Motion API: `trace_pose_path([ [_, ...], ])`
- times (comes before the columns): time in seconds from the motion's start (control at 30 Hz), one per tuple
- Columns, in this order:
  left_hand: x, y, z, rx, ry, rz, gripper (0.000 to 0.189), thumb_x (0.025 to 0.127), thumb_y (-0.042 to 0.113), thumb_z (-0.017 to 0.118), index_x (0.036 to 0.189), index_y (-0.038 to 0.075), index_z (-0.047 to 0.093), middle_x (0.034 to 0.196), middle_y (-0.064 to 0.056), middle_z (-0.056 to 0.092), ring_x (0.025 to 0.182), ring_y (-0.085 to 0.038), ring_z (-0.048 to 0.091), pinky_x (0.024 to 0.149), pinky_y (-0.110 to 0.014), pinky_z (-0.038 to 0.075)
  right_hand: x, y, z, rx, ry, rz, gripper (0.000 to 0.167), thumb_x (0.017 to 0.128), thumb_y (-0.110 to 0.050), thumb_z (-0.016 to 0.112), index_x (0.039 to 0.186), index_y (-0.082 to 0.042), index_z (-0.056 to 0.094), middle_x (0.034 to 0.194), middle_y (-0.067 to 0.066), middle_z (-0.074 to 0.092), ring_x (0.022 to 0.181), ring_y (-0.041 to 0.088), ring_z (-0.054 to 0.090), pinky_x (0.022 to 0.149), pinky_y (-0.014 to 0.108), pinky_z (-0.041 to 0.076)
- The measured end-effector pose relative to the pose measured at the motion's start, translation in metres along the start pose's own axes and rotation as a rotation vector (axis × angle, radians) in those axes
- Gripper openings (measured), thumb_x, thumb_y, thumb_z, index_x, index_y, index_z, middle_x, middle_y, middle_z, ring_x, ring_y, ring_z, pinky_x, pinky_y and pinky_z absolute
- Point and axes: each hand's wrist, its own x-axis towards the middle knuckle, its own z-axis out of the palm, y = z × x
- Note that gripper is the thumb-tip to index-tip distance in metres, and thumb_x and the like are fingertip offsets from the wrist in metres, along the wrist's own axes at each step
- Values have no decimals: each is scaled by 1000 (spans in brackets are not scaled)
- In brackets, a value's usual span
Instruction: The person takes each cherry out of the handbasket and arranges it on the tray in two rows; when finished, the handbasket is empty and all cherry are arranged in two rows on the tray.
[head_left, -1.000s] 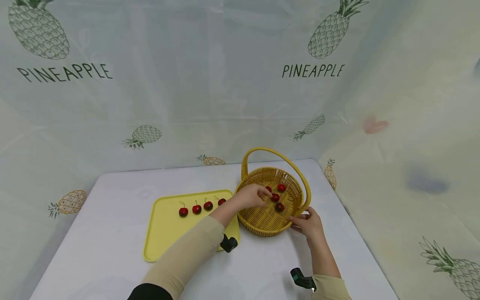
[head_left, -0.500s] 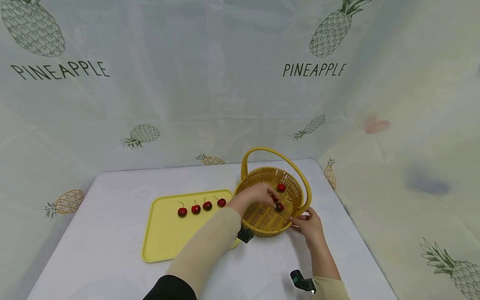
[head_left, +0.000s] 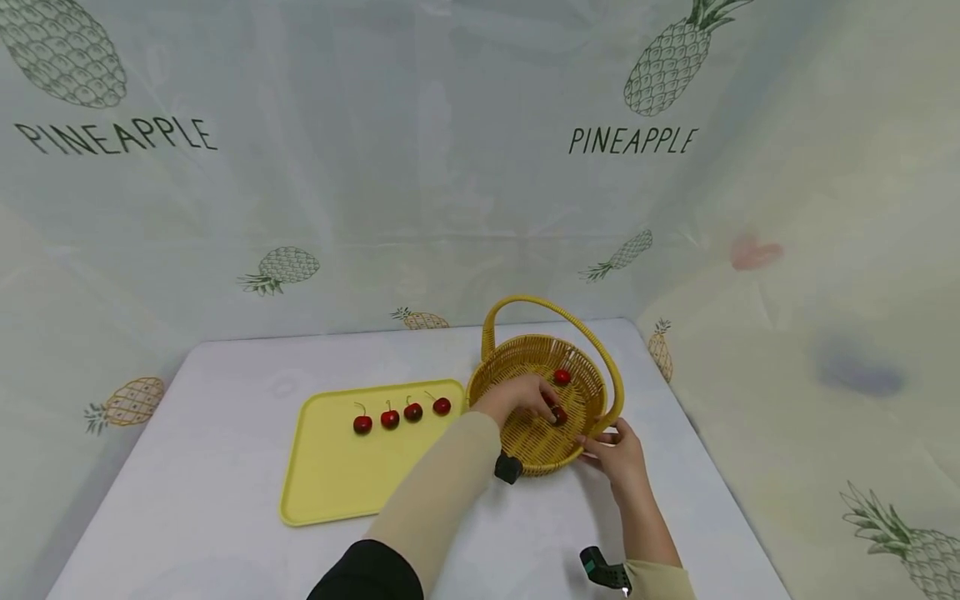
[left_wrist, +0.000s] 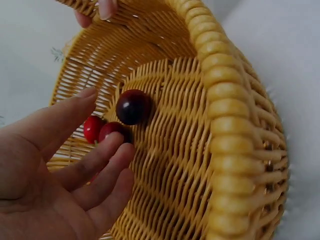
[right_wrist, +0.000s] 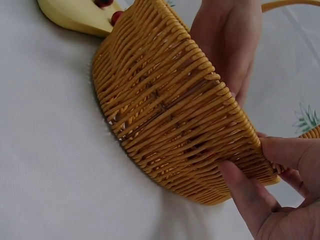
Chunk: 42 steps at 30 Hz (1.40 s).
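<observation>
On the tray (head_left: 330,475), at 9 o'clock from the basket (head_left: 540,446), 4 cherries (head_left: 390,419) lay untouched; at least 3 inner cherries (head_left: 562,377) lay in the basket, suggesting work partway done. Your left hand (head_left: 521,396) entered at 9 o'clock, fingers loosely parted, apparently holding nothing; inner cherries lay at its 2 to 4 o'clock. Your right hand (head_left: 618,454) pinched the basket at 4 o'clock, inner cherries at its 10 to 11.

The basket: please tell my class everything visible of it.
The basket is round, woven and golden-yellow, wicker by its look, with a wrapped, arched handle. It rests on the white table, right of the yellow tray, with red and dark cherries inside. The right grip holds its rim near the handle's base; the left grip is inside it.
</observation>
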Motion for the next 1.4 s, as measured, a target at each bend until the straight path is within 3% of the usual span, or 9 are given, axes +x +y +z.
trace_pose_path([
  [0.3,3,0,11,-42,-31,-66,48,84,8,77,130,9,62,124,-10,58,95,-28,64,85,-40,53,-2,0,1,8,11,4,61,86,3,72,137,3,40,107,22,46,80,26,68,74,43,56],
  [0.5,5,-1,16,-86,-37,-108,48,85,9,76,131,11,62,116,-7,60,98,-30,63,85,-43,53,-1,-1,0,9,6,9,62,86,3,72,139,2,40,109,22,44,81,25,68,72,40,57],
  [0.8,4,4,19,-73,-53,-110,43,88,9,73,130,11,63,99,-3,62,99,-29,62,88,-42,51,1,1,1,13,12,1,62,85,4,72,139,2,41,107,23,44,77,23,68,73,42,56],
  [1.2,8,0,23,-30,-53,-100,25,89,8,72,114,10,72,92,0,62,91,-24,64,83,-40,52,0,0,1,6,12,9,59,86,3,72,136,2,42,107,21,44,79,23,68,71,40,57],
  [1.4,9,3,25,15,-87,-75,19,89,9,72,108,11,74,94,1,63,86,-22,64,80,-38,52,-1,-1,0,14,2,5,58,86,4,71,136,2,41,108,21,43,81,25,68,71,39,57],
])
